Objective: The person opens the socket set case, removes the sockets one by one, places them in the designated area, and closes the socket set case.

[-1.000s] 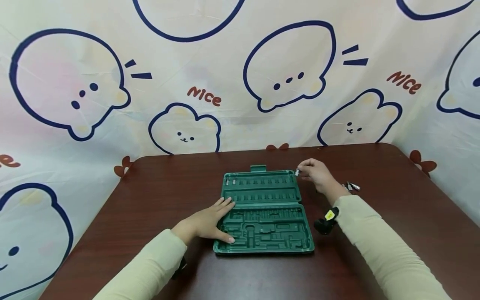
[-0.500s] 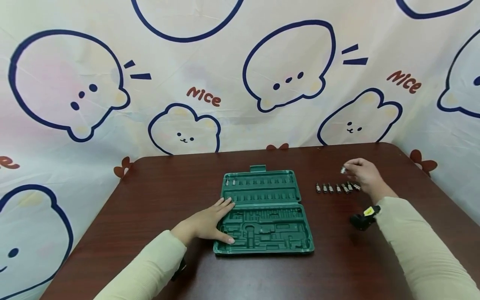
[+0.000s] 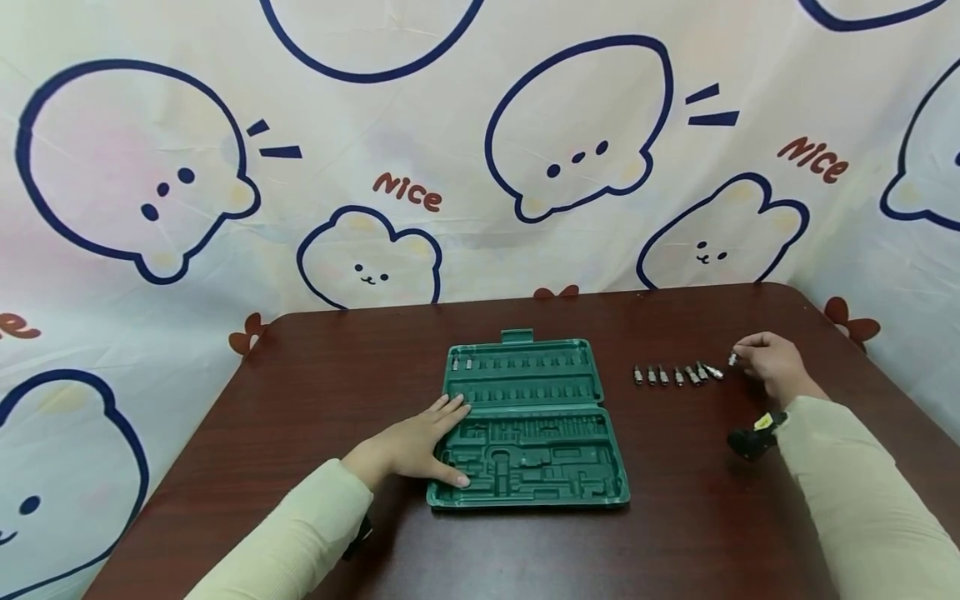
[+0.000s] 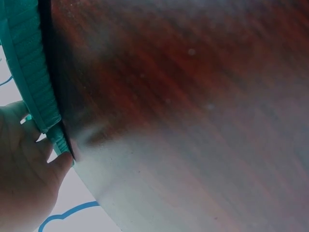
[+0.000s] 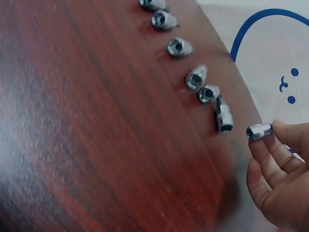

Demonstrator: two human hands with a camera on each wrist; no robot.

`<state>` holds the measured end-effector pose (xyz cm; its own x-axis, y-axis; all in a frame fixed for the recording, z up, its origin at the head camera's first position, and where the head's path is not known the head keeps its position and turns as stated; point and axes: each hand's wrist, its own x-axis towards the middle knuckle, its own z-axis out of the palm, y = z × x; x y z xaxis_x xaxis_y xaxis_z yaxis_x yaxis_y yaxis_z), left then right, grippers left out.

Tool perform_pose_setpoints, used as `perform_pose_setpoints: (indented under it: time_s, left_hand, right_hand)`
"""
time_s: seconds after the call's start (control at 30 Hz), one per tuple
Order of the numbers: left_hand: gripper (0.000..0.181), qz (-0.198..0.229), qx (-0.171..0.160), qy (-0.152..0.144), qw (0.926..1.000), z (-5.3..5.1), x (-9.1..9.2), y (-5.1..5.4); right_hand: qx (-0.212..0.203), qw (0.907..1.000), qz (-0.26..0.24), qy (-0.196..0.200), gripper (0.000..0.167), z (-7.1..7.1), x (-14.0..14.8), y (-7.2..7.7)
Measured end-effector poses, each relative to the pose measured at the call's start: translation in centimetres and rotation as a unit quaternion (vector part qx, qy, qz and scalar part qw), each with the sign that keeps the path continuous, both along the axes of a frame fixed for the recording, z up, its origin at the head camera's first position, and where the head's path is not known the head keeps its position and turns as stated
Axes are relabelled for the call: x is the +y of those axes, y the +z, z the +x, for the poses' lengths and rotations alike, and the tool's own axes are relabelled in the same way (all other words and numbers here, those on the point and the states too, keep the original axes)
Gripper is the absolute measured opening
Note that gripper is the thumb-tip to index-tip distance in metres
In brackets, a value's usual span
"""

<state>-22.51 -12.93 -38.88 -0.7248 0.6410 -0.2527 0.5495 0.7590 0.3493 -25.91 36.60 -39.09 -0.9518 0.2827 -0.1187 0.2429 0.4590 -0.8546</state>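
Observation:
The green socket case [image 3: 536, 458] lies unfolded on the table in the head view. Two small silver sockets [image 3: 469, 364] sit in slots at the upper left of its far half. My left hand [image 3: 408, 445] rests across the case's left edge with fingers spread. In the left wrist view the fingers touch the case's side. My right hand [image 3: 776, 368] pinches a silver socket [image 5: 259, 131] between thumb and fingers, off to the right of the case. Several loose sockets [image 3: 678, 376] lie in a row just left of that hand; the rightmost one [image 5: 224, 118] lies tilted against its neighbour.
A dark reddish-brown table [image 3: 337, 367] bears everything. Behind it hangs a pale cloth [image 3: 465, 250] printed with blue bear outlines. A black wrist camera [image 3: 752, 439] hangs below the right wrist.
My right hand has moved right from the case's far right corner, past the row, with the socket pinched in it, and is now lower. The left hand and case stay put.

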Motion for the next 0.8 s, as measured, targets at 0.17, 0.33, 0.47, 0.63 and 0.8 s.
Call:
perform_pose_setpoints:
  time_s: [0.17,0.33,0.47,0.63,0.8]
  left_hand:
    - [0.100,0.001,0.001,0.003,1.0000,0.02,-0.03,0.09]
    - [0.100,0.003,0.001,0.001,1.0000,0.11,-0.07,0.24]
    - [0.100,0.004,0.002,0.003,1.0000,0.22,-0.12,0.40]
    - [0.099,0.003,0.001,0.003,1.0000,0.35,-0.10,0.52]
    - [0.099,0.002,0.000,0.001,1.0000,0.39,-0.02,0.50]
  right_hand:
    - [0.004,0.9990,0.034,0.029,0.025,0.00,0.12,-0.11]
    - [-0.009,0.9964,0.057,0.062,0.026,-0.09,0.05,0.29]
    - [-0.027,0.9944,0.066,0.078,0.027,-0.24,0.00,0.56]
    - [-0.037,0.9911,0.094,0.087,0.025,-0.35,-0.18,0.64]
    - [-0.039,0.9891,0.112,0.087,0.024,-0.21,-0.36,0.67]
